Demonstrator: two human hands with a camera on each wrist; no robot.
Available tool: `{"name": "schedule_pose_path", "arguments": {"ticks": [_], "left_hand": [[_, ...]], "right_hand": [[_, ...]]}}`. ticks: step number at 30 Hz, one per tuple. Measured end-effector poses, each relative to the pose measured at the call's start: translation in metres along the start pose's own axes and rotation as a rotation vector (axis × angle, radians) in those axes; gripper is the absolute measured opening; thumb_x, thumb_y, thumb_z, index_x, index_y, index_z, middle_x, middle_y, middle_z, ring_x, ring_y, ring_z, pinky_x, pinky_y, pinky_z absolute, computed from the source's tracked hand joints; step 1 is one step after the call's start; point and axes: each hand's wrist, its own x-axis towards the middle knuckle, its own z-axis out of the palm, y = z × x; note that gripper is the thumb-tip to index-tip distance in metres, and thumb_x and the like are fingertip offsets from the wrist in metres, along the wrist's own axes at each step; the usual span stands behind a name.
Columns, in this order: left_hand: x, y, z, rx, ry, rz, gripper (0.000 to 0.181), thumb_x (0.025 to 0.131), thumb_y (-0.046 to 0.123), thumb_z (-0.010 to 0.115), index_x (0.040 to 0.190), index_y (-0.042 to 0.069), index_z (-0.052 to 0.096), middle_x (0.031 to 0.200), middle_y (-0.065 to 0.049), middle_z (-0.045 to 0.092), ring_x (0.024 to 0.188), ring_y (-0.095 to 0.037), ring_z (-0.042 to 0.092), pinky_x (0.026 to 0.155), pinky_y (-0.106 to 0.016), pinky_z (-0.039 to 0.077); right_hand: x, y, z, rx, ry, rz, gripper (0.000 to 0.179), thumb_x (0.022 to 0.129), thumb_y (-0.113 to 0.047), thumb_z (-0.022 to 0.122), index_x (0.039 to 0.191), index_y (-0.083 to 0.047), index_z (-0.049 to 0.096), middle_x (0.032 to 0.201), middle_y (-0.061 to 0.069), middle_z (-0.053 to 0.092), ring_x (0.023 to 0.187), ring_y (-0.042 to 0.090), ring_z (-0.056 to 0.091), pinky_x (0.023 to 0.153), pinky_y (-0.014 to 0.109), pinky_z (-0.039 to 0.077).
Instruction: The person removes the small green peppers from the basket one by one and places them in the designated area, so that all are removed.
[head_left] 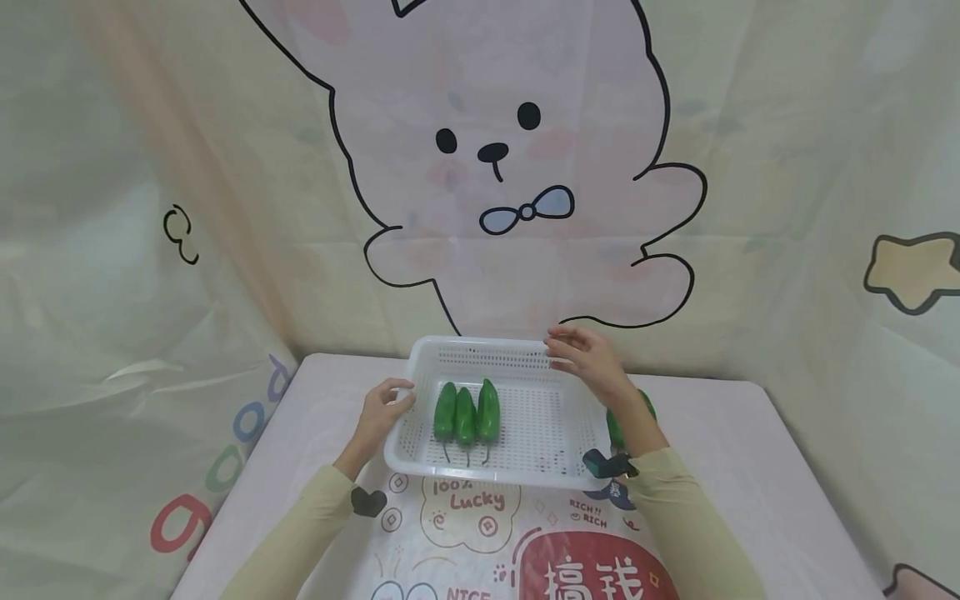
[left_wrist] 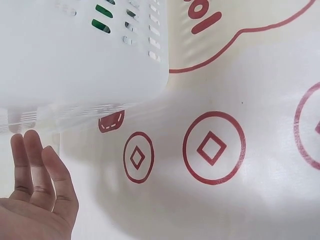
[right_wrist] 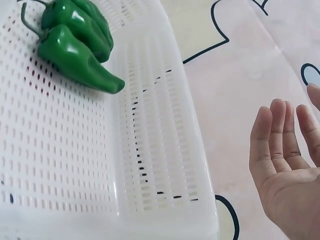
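Note:
A white perforated plastic basket [head_left: 517, 475] stands on the table, with three green peppers [head_left: 466, 417] lying side by side in its left half. My left hand [head_left: 382, 417] is at the basket's left side, its thumb and index fingertips right at the rim. In the left wrist view, the other fingers [left_wrist: 35, 160] extend loosely beside the basket wall. Over the far right part of the rim is my right hand [head_left: 588, 362], fingers relaxed and spread. The right wrist view shows this hand [right_wrist: 285, 155] apart from the basket, holding nothing.
More green pepper [head_left: 615, 429] shows to the right of the basket, partly hidden behind my right forearm. A printed cloth [head_left: 465, 533] with red lettering covers the table in front of me. Behind the table hangs a curtain [head_left: 487, 275] with a cartoon figure.

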Motion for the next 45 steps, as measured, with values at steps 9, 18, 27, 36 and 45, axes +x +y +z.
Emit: {"name": "schedule_pose_path", "arguments": {"ticks": [9,18,27,36,45], "left_hand": [[-0.002,0.001,0.0,0.013,0.002,0.012,0.028,0.098,0.015,0.068,0.123,0.003,0.062,0.117,-0.025,0.062,0.097,-0.041,0.068,0.074,-0.044,0.063],[-0.016,0.032,-0.001,0.041,-0.029,0.0,0.029,0.1,0.008,0.063,0.126,-0.004,0.058,0.119,-0.031,0.059,0.101,-0.048,0.065,0.078,-0.049,0.062],[-0.017,0.035,-0.001,0.052,-0.024,0.012,0.026,0.1,0.008,0.063,0.123,-0.005,0.058,0.12,-0.032,0.058,0.101,-0.049,0.065,0.076,-0.049,0.062],[-0.001,0.002,0.0,0.045,0.006,-0.008,0.031,0.099,0.02,0.068,0.124,0.004,0.061,0.12,-0.025,0.061,0.098,-0.038,0.068,0.074,-0.044,0.063],[-0.003,0.004,0.0,0.036,0.007,0.008,0.028,0.098,0.018,0.068,0.122,0.004,0.062,0.117,-0.024,0.062,0.095,-0.036,0.068,0.075,-0.043,0.062]], "right_hand": [[0.01,0.005,0.02,0.06,-0.021,0.004,0.029,0.098,-0.007,0.069,0.125,0.002,0.06,0.12,0.022,0.061,0.112,0.047,0.059,0.092,0.043,0.058],[0.017,0.013,0.036,0.081,-0.046,0.011,0.032,0.1,-0.007,0.066,0.129,0.003,0.057,0.126,0.027,0.058,0.112,0.043,0.059,0.092,0.042,0.057],[0.027,0.029,0.048,0.158,-0.039,0.087,0.037,0.099,-0.005,0.066,0.132,0.005,0.054,0.119,0.022,0.062,0.103,0.03,0.065,0.095,0.043,0.056],[0.031,0.048,0.054,0.143,0.011,0.117,0.046,0.099,-0.005,0.066,0.138,0.012,0.048,0.13,0.035,0.054,0.123,0.052,0.051,0.097,0.044,0.055],[0.035,0.067,0.06,0.023,-0.02,0.17,0.051,0.098,-0.01,0.069,0.141,0.009,0.048,0.13,0.031,0.059,0.126,0.05,0.051,0.098,0.044,0.054]]}}
